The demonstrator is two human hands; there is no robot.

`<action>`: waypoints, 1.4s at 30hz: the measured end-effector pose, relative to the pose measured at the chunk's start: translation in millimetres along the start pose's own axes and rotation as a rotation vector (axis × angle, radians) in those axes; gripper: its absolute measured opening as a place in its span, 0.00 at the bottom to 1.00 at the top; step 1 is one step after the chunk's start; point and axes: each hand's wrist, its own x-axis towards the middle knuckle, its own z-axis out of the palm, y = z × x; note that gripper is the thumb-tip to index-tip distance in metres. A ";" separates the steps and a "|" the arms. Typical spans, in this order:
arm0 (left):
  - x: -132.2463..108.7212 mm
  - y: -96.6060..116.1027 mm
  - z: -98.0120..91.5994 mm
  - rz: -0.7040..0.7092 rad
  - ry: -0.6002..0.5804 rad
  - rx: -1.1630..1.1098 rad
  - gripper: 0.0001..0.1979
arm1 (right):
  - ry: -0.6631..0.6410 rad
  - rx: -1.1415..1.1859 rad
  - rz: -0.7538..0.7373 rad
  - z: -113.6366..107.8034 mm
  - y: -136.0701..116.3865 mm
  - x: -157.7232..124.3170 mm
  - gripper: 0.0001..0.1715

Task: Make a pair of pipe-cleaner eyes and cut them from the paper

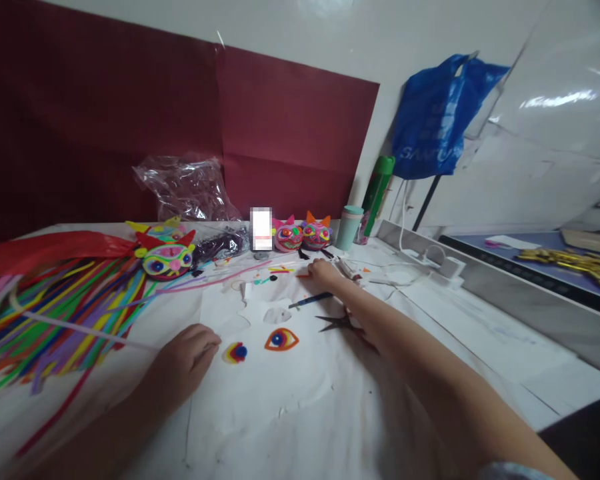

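Observation:
My left hand (193, 353) rests low on the white paper with its fingers curled and pressed together; what they pinch, if anything, is hidden. Just right of it lies a part-built eye (236, 353) in yellow, red and blue. Beside that is a fuller eye shape (281, 340) with an orange outline and a blue centre. My right hand (323, 273) reaches to the back of the paper, fingers closed down by a small orange strip (304, 275); their tips are hidden. Under my right forearm lie dark scissors (336, 323), near a slim dark blue tool (311, 300).
Colourful strips (75, 313) pile up on the left beside a decorated animal head (167, 259). Behind stand a pink head (287, 235), an orange-eared head (317, 233), a mint cup (350, 228) and a green can (379, 187). A power strip (443, 270) with cables lies right.

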 end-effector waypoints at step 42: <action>35.6 63.6 43.1 0.025 -0.187 0.012 0.13 | -0.028 0.340 -0.753 0.3 -72.0 -81.5 0.10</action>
